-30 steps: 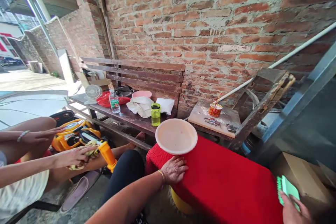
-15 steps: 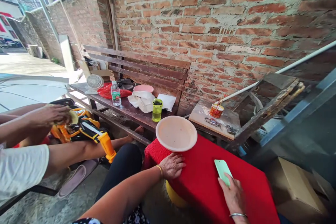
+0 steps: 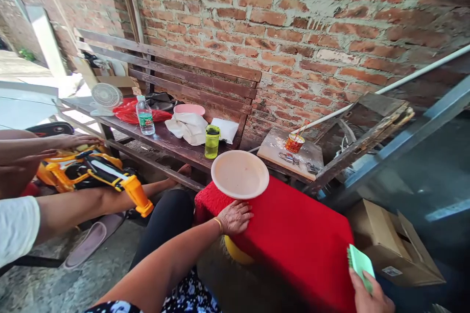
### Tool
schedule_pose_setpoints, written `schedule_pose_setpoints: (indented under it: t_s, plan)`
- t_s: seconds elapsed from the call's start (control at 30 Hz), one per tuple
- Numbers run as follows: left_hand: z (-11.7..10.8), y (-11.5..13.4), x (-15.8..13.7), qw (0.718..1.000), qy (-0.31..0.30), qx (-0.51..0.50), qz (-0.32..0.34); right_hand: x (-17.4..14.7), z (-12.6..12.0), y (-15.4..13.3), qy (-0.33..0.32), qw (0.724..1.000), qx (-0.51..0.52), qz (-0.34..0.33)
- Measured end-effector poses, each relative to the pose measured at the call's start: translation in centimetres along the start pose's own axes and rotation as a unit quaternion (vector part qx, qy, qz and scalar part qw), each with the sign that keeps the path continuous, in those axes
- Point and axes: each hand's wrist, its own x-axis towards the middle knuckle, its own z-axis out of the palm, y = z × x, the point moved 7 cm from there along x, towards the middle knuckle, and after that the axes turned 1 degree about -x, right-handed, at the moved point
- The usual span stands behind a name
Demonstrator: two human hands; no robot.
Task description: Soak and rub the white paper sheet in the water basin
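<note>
A red cloth [image 3: 293, 234] covers the surface in front of me. My left hand [image 3: 235, 217] lies flat on its near edge, fingers stretched out, just below a pale plastic basin [image 3: 240, 175]. At the cloth's right edge, my right hand [image 3: 370, 293] grips a light green scrubbing brush [image 3: 362, 260], its green bristles showing on the left side. The brush is tilted, and whether its bristles touch the cloth I cannot tell. The basin looks shallow, with small specks inside.
A wooden bench [image 3: 176, 139] holds a water bottle [image 3: 146, 116], a green drink bottle [image 3: 212, 142] and a fan [image 3: 106, 96]. Another person's hand [image 3: 73, 142] rests by a yellow-black toy [image 3: 95, 168]. A cardboard box [image 3: 389, 244] stands at right; padlocks lie on a board [image 3: 271, 151].
My right hand has moved right with the brush, from the middle of the red cloth to its right edge. The brush has turned, showing its bristles. My left hand stays by the basin.
</note>
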Motion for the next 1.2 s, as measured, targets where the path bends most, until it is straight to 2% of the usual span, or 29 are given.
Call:
schedule_pose_setpoints:
  t_s: [0.07,0.13,0.2,0.23,0.3,0.47,0.53,0.6,0.7,0.77,0.9,1.07,1.2]
  plan:
    - [0.0,0.0,0.0,1.0,-0.003,-0.003,0.001,-1.8,0.9,-3.8,-0.008,0.999,0.029,-0.025]
    - [-0.1,0.0,0.1,1.0,-0.002,-0.003,0.0,-3.1,1.8,-7.2,-0.009,0.996,0.04,-0.082]
    - [-0.1,-0.1,0.0,1.0,-0.002,-0.001,0.0,-3.5,2.4,-8.7,-0.006,0.993,0.031,-0.114]
    - [-0.1,-0.1,0.0,1.0,-0.002,0.0,0.0,-3.4,2.5,-8.5,-0.005,0.993,0.025,-0.115]
    - [-0.1,-0.1,0.0,1.0,-0.003,0.0,-0.002,-2.7,2.3,-6.5,-0.006,0.997,0.008,-0.079]
    - [0.0,-0.2,-0.1,1.0,-0.006,-0.005,-0.007,-1.0,-0.9,2.9,0.004,0.991,-0.041,0.125]
    - [0.0,-0.2,0.0,1.0,-0.004,-0.007,-0.007,-1.1,-2.0,4.9,-0.002,0.985,-0.034,0.171]
    - [0.1,-0.1,0.0,1.0,-0.001,-0.007,-0.006,-1.4,-2.4,4.4,-0.008,0.99,-0.016,0.142]
    - [0.1,-0.1,0.0,1.0,-0.002,-0.004,-0.006,-2.7,-1.6,0.9,-0.014,0.999,0.013,0.041]
    - [0.0,-0.1,0.0,1.0,-0.002,-0.002,-0.006,-3.7,-0.6,-1.2,-0.02,1.0,0.019,-0.001]
    - [-0.2,-0.2,0.0,1.0,0.001,0.004,-0.003,-4.3,1.1,-2.4,-0.041,0.999,-0.015,-0.014]
    - [-0.4,0.0,0.0,1.0,-0.002,0.011,0.01,-2.9,0.9,-2.8,-0.035,0.998,-0.035,-0.032]
    - [-0.3,-0.3,-0.2,1.0,-0.004,0.013,0.003,-3.4,0.9,-6.1,-0.018,0.996,-0.02,-0.088]
